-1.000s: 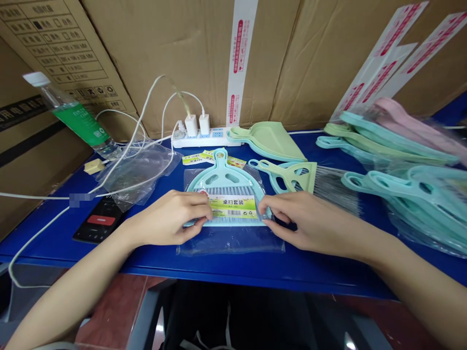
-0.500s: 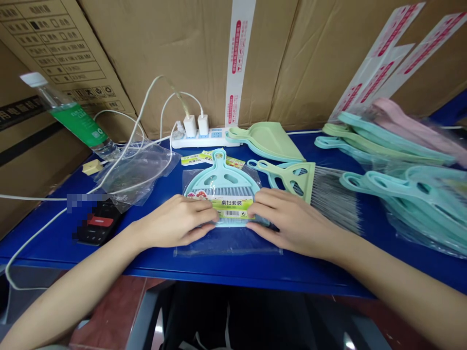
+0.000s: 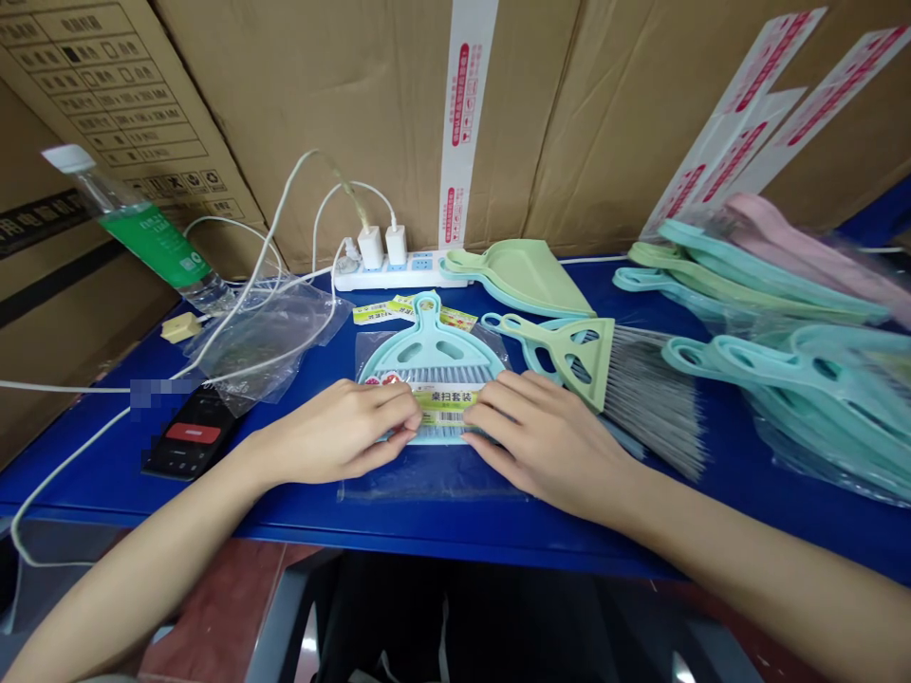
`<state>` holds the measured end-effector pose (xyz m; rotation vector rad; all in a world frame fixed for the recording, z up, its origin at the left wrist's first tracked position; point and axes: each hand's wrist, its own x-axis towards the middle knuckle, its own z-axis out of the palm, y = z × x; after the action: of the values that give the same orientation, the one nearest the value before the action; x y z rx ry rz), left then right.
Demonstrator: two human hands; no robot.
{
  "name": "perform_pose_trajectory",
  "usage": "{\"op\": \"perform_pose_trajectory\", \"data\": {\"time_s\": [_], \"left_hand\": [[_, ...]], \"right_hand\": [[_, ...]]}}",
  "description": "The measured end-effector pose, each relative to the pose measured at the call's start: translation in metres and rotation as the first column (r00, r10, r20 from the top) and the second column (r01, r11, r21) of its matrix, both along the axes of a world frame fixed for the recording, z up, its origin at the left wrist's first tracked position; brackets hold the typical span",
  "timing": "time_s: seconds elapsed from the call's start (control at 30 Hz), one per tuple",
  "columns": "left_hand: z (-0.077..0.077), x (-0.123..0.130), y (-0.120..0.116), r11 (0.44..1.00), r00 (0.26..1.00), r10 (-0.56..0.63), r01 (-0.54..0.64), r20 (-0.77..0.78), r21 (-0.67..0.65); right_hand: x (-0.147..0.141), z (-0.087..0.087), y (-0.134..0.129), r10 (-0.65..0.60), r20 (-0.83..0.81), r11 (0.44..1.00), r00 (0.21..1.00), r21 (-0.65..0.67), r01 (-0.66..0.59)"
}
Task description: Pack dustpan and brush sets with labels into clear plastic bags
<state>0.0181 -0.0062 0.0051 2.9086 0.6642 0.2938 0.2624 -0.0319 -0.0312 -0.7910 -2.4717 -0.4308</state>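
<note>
Far L: a bottle w/ a green wrap & white cap, leaning, near a big brown box at the back of the blue table. Below it, a small yellow block, & nearer the front a black phone w/ a red bar on its screen. Next, a crumpled clear bag w/ white cords running across & past it.

Then the L hand: fingers bent & side by side, thumb tip close to them, at the L end of a green & white card. Can't tell if it's pinching the card or just pressing. Back from there, a white pwr strip w/ 2 white plugs in it, & a few loose cards in front.

In the mid., btwn & behind the hands, a lt. blue dustpan lies flat, handle pointing to the back, w/ a brush in it. The card lies across the bristles. A flat clear sheet sticks out at the front; can't tell if the pan is inside it.

R hand: fingers bent & together, thumb lower, tips at the card's R end. Can't tell if it's pinching.

Behind it, a green dustpan on a blue one, then a green brush w/ gray bristles. Far R: a pile of blue, green & pink pans, & more blue pans in front, w/ clear wrap.
</note>
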Motion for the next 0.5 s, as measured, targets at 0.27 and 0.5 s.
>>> {"op": "perform_pose_trajectory", "data": {"time_s": [0.27, 0.5], "left_hand": [[0.0017, 0.0006, -0.0009, 1.0, 1.0, 0.026, -0.026, -0.003, -0.003], [0.0007, 0.001, 0.0003, 1.0, 0.999, -0.002, 0.001, 0.033, 0.031]], "right_hand": [[-0.0022, 0.0001, 0.0007, -0.033, 0.014, 0.999, 0.999, 0.042, 0.033], [-0.0038, 0.0022, -0.0015, -0.045, 0.038, 0.987, 0.998, 0.157, 0.038]]}}
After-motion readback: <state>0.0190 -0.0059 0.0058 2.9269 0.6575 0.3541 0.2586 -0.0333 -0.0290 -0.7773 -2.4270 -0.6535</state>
